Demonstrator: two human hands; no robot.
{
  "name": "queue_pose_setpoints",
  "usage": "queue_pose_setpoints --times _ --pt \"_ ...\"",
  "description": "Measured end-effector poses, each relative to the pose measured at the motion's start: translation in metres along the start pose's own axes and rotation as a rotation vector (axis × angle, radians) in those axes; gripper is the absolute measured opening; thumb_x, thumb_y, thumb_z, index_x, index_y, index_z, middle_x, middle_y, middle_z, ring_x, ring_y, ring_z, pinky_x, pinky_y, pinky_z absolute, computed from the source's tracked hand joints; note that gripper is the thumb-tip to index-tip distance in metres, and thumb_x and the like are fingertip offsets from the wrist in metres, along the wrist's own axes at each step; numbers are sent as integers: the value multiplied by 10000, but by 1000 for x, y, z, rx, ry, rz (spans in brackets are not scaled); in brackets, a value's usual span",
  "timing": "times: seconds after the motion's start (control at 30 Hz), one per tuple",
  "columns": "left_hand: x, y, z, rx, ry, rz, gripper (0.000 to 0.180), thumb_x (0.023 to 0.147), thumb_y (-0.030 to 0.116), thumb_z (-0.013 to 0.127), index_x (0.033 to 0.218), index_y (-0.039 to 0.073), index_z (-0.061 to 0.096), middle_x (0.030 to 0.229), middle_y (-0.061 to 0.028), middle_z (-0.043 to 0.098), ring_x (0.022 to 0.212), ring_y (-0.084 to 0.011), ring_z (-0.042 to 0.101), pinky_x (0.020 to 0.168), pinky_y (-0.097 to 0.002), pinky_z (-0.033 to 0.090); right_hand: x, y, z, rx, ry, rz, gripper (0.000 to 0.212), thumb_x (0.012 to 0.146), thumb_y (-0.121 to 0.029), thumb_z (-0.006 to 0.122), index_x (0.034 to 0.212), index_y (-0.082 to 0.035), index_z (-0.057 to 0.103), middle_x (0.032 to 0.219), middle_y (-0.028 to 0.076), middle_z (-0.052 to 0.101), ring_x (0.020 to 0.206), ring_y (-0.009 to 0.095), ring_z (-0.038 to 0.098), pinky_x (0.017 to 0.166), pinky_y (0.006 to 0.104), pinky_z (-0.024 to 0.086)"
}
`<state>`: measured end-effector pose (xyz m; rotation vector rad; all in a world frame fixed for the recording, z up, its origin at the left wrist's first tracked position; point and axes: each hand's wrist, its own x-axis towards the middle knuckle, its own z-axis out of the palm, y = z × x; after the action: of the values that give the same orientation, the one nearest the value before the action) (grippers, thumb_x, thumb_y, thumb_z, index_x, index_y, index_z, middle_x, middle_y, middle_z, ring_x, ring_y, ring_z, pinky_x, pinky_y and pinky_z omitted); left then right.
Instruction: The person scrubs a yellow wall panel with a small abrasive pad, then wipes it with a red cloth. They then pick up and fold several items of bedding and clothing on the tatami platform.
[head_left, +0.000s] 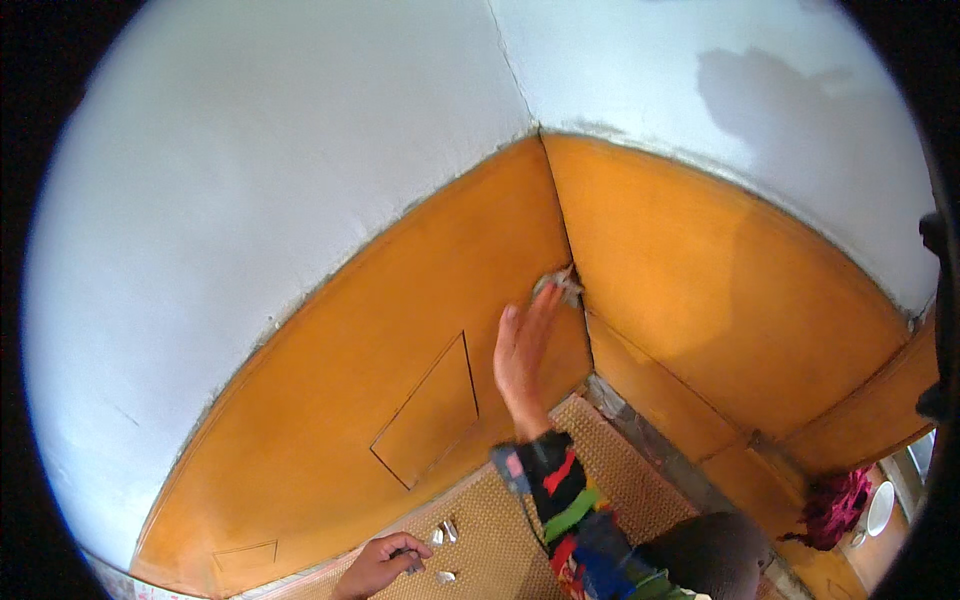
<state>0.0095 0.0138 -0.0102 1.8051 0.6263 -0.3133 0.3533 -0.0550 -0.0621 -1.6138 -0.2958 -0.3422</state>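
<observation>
At the bottom edge, left of centre, is the person's left hand (368, 568), its thumb and fingers curled closely around a small dark piece (411, 562), too small to identify. Just beside it, a few small whitish bits (446, 577) lie on a tan, bumpy mat (625, 465). A dark grey knee (710, 550) rounds up at the lower right.

From the same side comes a forearm in a knitted sleeve (575, 505) of black, red, green and blue. It leads up to the right hand (522, 365), seen from the back, fingers stretched out and thumb apart. Under its fingertips is a crumpled greyish rag (570, 285), against the orange surface right at the dark seam where two panels meet. Whether the rag is pinched or only pressed flat, I cannot tell.

To the far lower right, well apart from both hands, a maroon cloth (838, 508) is bunched beside a white bowl (880, 508).

Behind the hands, the left panel (330, 420) bears a dark four-sided outline (375, 448); the right panel (690, 270) is plainer. Above both rises a pale wall (270, 170), with a thin crack (511, 65) running down to the corner and a soft shadow (775, 105) at the upper right.
</observation>
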Motion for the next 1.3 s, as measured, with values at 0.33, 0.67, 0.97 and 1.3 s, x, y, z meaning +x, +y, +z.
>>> queue_pose_setpoints --times 0.33,0.67,0.97,1.3 --pt "-5 2 -2 -28 4 -19 144 930 48 518 1009 -18 619 941 -60 648 835 -139 622 768 -273 501 14 -33 -6 149 143 -104 726 983 -420 352 1471 47 85 1524 295 37 1416 435 68 1146 500 85" --pt "-8 6 -2 -18 1 21 142 925 43 526 1008 -19 623 940 -66 644 832 -139 619 761 -272 497 24 -52 -8 -69 -72 -142 739 962 -395 415 1463 57 114 1527 291 42 1417 437 74 1142 511 99" --pt "-1 2 1 -32 -10 10 135 919 31 529 1000 -23 623 906 -71 649 817 -137 619 746 -273 501 -4 -74 1 -139 -177 -282 741 965 -392 411 1457 76 112 1517 300 88 1413 438 90 1141 527 67" --pt "-2 5 1 -13 0 -40 135 919 44 535 996 -26 621 891 -80 655 780 -136 618 722 -267 502 -37 -46 0 -109 -75 -153 715 981 -396 372 1454 78 124 1518 296 90 1414 433 90 1135 538 63"
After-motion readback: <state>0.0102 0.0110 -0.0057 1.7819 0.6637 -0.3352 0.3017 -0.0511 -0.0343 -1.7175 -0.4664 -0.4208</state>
